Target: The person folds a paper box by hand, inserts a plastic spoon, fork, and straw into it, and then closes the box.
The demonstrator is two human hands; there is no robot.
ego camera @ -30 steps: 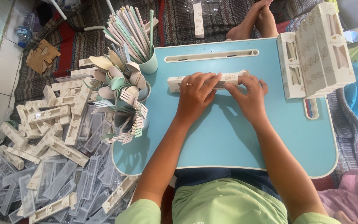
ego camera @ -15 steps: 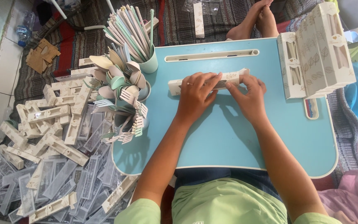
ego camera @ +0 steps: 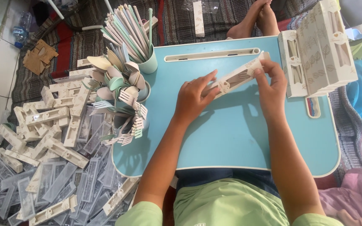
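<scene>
Cutlery box (ego camera: 236, 78), the long cream one with the leaf print and a window, is held slanted just above the blue lap table (ego camera: 231, 138), its right end tipped up toward the far edge. Its lower end is pinched by the left hand (ego camera: 192, 98), fingers closed around it, and the upper end is gripped by the right hand (ego camera: 269, 86) at the flap. A stack of finished boxes (ego camera: 319, 46) is seen just beside the right hand. Cups of forks and spoons (ego camera: 124, 94) and a mint cup of straws (ego camera: 133, 37) are parked at the table's left edge, with loose boxes and clear sleeves (ego camera: 51, 142) piled on the floor.
</scene>
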